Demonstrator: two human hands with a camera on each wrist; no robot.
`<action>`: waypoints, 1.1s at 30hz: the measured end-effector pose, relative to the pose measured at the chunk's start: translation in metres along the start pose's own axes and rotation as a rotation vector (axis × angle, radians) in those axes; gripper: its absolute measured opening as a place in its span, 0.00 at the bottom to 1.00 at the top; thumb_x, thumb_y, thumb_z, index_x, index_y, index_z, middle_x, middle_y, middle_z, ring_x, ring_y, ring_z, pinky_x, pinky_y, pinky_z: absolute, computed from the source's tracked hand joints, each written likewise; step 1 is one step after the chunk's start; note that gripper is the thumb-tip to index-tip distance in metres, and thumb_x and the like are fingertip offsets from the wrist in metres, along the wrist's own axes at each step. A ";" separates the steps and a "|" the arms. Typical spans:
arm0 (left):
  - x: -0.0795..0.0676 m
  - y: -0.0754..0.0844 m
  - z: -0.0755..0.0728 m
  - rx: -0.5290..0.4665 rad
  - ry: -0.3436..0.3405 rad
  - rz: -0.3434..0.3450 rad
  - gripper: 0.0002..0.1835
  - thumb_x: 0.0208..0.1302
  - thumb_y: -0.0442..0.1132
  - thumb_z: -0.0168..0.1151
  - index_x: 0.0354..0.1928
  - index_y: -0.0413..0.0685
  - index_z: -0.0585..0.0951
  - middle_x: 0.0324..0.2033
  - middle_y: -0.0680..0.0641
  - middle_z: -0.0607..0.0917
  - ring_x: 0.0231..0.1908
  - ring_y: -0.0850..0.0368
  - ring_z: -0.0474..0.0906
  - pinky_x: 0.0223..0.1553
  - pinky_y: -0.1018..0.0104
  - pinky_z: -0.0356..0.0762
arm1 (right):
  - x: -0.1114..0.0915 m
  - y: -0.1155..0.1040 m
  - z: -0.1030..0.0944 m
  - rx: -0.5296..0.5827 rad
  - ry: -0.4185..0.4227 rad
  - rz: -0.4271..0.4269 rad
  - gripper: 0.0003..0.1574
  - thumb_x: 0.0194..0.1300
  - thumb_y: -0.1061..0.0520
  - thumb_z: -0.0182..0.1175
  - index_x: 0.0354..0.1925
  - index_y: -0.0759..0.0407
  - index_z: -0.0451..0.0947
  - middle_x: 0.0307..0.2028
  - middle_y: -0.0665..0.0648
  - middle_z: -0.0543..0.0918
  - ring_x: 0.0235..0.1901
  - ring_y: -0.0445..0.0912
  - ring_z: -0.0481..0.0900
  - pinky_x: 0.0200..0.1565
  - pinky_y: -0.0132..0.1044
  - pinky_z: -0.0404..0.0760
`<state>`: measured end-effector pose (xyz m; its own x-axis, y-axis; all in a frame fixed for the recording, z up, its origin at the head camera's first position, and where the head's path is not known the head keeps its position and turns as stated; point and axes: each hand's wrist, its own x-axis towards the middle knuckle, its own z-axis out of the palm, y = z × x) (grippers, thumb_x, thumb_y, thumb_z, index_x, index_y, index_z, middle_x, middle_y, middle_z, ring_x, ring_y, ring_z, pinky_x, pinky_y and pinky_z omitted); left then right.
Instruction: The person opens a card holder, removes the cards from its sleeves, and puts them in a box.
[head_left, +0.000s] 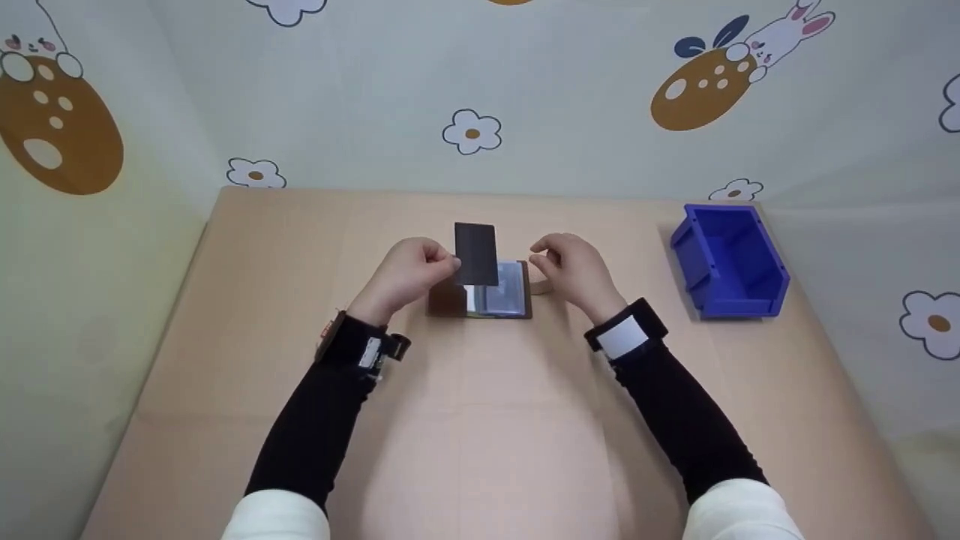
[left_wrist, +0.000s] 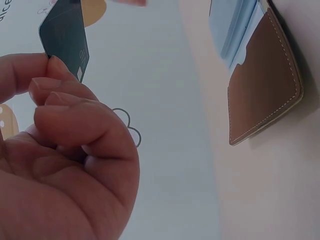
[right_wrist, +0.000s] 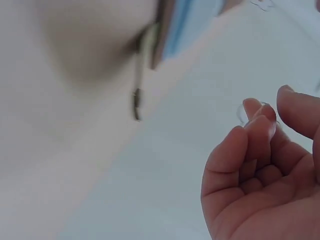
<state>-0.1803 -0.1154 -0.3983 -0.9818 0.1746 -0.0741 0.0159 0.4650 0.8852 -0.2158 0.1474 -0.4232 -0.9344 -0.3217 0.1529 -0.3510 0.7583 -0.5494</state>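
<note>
Between thumb and fingers, my left hand (head_left: pixel 409 271) pinches a dark card (head_left: pixel 476 253) by its left edge. The card is upright above an opened brown card holder (head_left: pixel 448 300) and overlaps it in the head view. Clear plastic sleeves (head_left: pixel 505 291) fill the holder's right side. Its stitched brown cover (left_wrist: pixel 267 82) shows in the left wrist view. My right hand (head_left: pixel 577 274) is just right of the card, fingers loosely bent and thumb apart from them, holding nothing. Below that hand, a small strap (head_left: pixel 541 288) sticks out from the holder's right side.
A blue plastic bin (head_left: pixel 731 262) stands at the table's back right, beyond my right hand. The tan table (head_left: pixel 465 420) ends at the back against a pale curtain (head_left: pixel 360 112) printed with flowers and rabbits, which also hangs along both sides.
</note>
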 end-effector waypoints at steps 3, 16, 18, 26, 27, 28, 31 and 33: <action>0.000 0.001 0.001 -0.007 0.001 0.011 0.10 0.63 0.39 0.64 0.26 0.43 0.79 0.20 0.54 0.70 0.25 0.58 0.65 0.29 0.66 0.61 | -0.001 -0.009 -0.009 0.073 0.023 -0.011 0.10 0.71 0.57 0.60 0.44 0.62 0.83 0.30 0.55 0.76 0.28 0.48 0.71 0.35 0.40 0.68; 0.001 0.005 0.009 -0.007 -0.032 0.042 0.14 0.65 0.40 0.62 0.21 0.47 0.74 0.17 0.55 0.66 0.22 0.59 0.62 0.27 0.66 0.59 | -0.008 -0.030 -0.012 0.169 0.003 -0.033 0.10 0.70 0.56 0.61 0.40 0.61 0.85 0.35 0.55 0.81 0.33 0.47 0.74 0.38 0.40 0.72; 0.001 0.006 0.011 -0.002 -0.034 0.048 0.15 0.65 0.40 0.62 0.21 0.48 0.73 0.17 0.55 0.66 0.22 0.59 0.62 0.28 0.66 0.59 | -0.007 -0.031 -0.011 0.162 0.001 -0.032 0.10 0.70 0.55 0.62 0.38 0.61 0.85 0.33 0.54 0.80 0.32 0.47 0.73 0.38 0.40 0.71; 0.001 0.006 0.016 0.020 -0.043 0.043 0.13 0.66 0.40 0.61 0.23 0.47 0.74 0.18 0.55 0.68 0.21 0.59 0.64 0.28 0.65 0.62 | -0.008 -0.034 -0.007 0.150 -0.025 -0.002 0.12 0.69 0.53 0.62 0.36 0.60 0.85 0.31 0.53 0.78 0.31 0.47 0.72 0.36 0.39 0.70; 0.002 0.006 0.017 0.024 -0.045 0.041 0.13 0.66 0.40 0.61 0.23 0.47 0.74 0.18 0.55 0.68 0.21 0.59 0.64 0.27 0.66 0.62 | -0.008 -0.035 -0.007 0.148 -0.026 0.001 0.11 0.69 0.53 0.62 0.36 0.60 0.85 0.31 0.54 0.78 0.31 0.47 0.72 0.36 0.39 0.70; 0.002 0.006 0.018 0.028 -0.046 0.039 0.13 0.66 0.40 0.61 0.23 0.47 0.74 0.18 0.55 0.68 0.21 0.60 0.64 0.27 0.66 0.62 | -0.008 -0.035 -0.006 0.149 -0.029 0.005 0.11 0.69 0.54 0.62 0.36 0.60 0.85 0.31 0.54 0.78 0.31 0.47 0.72 0.36 0.39 0.70; 0.002 0.006 0.019 0.032 -0.047 0.026 0.13 0.66 0.41 0.62 0.23 0.47 0.75 0.18 0.56 0.68 0.21 0.60 0.64 0.26 0.67 0.61 | -0.008 -0.035 -0.005 0.150 -0.032 0.011 0.11 0.69 0.54 0.63 0.36 0.60 0.85 0.31 0.54 0.78 0.31 0.47 0.71 0.36 0.40 0.70; 0.002 0.006 0.020 0.026 -0.051 0.016 0.13 0.66 0.41 0.62 0.23 0.48 0.75 0.18 0.55 0.68 0.20 0.60 0.63 0.25 0.67 0.60 | -0.008 -0.035 -0.004 0.150 -0.032 0.009 0.11 0.69 0.53 0.63 0.36 0.60 0.84 0.30 0.53 0.77 0.30 0.47 0.71 0.35 0.39 0.69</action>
<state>-0.1787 -0.0954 -0.4024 -0.9704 0.2263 -0.0841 0.0370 0.4839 0.8744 -0.1964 0.1257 -0.4017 -0.9342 -0.3349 0.1227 -0.3274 0.6685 -0.6678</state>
